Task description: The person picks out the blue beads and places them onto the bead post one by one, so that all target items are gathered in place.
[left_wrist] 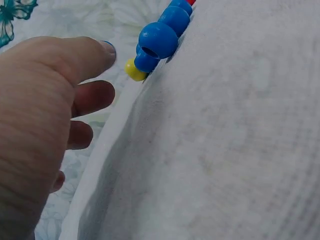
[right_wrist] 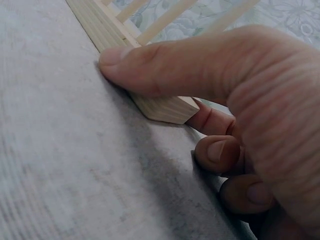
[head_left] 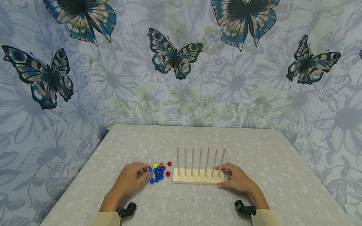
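Note:
My left hand (head_left: 130,177) pinches a blue bead (head_left: 150,169) between thumb and index finger, at the left side of a loose cluster of beads. In the left wrist view, the thumb hides nearly all of that bead. Most of the clustered beads are blue (head_left: 156,175), with a yellow bead (head_left: 155,166), an orange bead (head_left: 161,164) and a purple bead (head_left: 163,168) at the far side. My right hand (head_left: 237,179) grips the right end of a wooden peg stand (head_left: 195,180), thumb along the front edge of its base. Several upright pegs rise from the base, bare of beads.
Two red beads (head_left: 168,174) lie between the cluster and the stand. A pale patterned cloth (head_left: 181,204) covers the table. Behind its far edge stands a butterfly-print wall (head_left: 181,103). Each wrist wears a black device (head_left: 127,210).

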`<control>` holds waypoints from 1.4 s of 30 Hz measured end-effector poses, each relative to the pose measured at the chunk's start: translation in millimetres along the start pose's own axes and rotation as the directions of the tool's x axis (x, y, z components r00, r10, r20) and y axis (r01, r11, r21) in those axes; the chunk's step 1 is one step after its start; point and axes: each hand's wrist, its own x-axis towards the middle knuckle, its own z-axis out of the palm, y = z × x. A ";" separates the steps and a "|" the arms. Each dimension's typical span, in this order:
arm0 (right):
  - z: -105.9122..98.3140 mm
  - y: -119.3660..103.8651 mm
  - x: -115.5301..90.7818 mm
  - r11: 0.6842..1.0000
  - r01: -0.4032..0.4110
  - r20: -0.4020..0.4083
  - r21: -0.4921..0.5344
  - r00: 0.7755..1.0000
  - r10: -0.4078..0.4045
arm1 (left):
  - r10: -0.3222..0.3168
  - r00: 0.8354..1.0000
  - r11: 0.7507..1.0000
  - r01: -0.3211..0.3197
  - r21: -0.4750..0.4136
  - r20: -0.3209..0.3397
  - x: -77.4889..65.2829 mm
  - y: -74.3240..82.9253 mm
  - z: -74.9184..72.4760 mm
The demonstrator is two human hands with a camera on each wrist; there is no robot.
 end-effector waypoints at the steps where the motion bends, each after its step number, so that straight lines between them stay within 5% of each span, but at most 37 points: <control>1: -0.1 -0.2 0.3 1.000 0.002 0.002 -0.002 1.000 -0.002 | 0.007 1.000 1.000 -0.007 -0.001 -0.018 -0.3 0.1 0.1; 9: 0.3 2.0 2.0 1.000 0.008 0.010 -0.005 1.000 -0.008 | 0.093 0.986 0.995 -0.096 -0.019 -0.136 -0.5 -2.5 -0.2; 16: 1.6 2.5 1.2 1.000 0.009 -0.005 0.018 1.000 -0.009 | 0.098 0.966 0.995 -0.097 0.017 -0.240 1.9 2.2 -6.5; 24: -0.4 1.3 2.2 1.000 0.007 -0.014 0.003 1.000 -0.007 | 0.191 0.893 0.978 -0.208 0.002 -0.407 5.5 2.5 -4.5; 33: -1.6 0.0 2.2 1.000 0.006 -0.010 -0.018 1.000 -0.007 | 0.082 0.884 0.995 -0.099 -0.012 -0.460 6.6 10.5 -3.2; 42: -2.5 0.5 0.6 1.000 -0.001 -0.015 -0.019 1.000 0.001 | 0.014 0.830 0.994 -0.073 -0.084 -0.558 13.3 33.0 -4.6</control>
